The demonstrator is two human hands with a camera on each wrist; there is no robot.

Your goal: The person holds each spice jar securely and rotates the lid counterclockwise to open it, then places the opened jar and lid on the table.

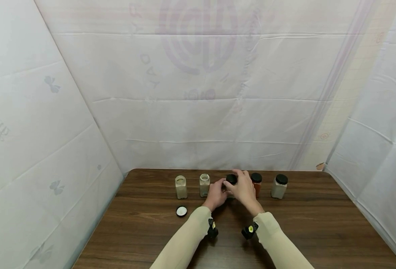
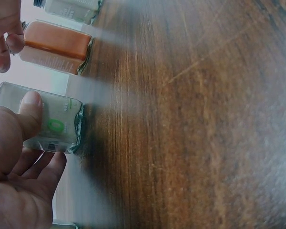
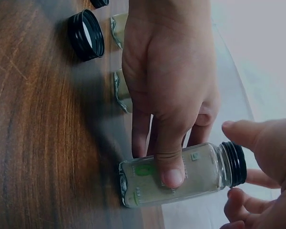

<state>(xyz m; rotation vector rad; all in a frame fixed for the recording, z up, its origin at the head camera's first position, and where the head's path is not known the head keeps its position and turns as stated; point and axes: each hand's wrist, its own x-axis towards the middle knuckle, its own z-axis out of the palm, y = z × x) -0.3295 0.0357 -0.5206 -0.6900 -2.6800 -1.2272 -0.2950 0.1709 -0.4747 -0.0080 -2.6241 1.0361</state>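
Observation:
My left hand [image 1: 217,195] grips a square glass jar [image 3: 181,174] of pale contents, its thumb pressed on the jar's side and fingers behind it. The jar stands upright on the table. A black screw lid [image 3: 234,163] sits on the jar's neck. Around that lid my right hand [image 1: 244,188] spreads its fingers and thumb; in the right wrist view gaps show between some fingertips and the lid. Left of the hands stand two lidless jars of pale contents, one nearer [image 1: 204,185] and one farther [image 1: 181,187].
A jar of orange-red contents [image 2: 57,46] and a black-lidded pale jar [image 1: 279,186] stand to the right. One black lid [image 1: 181,211] lies white side up on the wooden table [image 1: 144,239]; a second lid shows in the right wrist view. White sheeting [image 1: 198,123] hangs behind.

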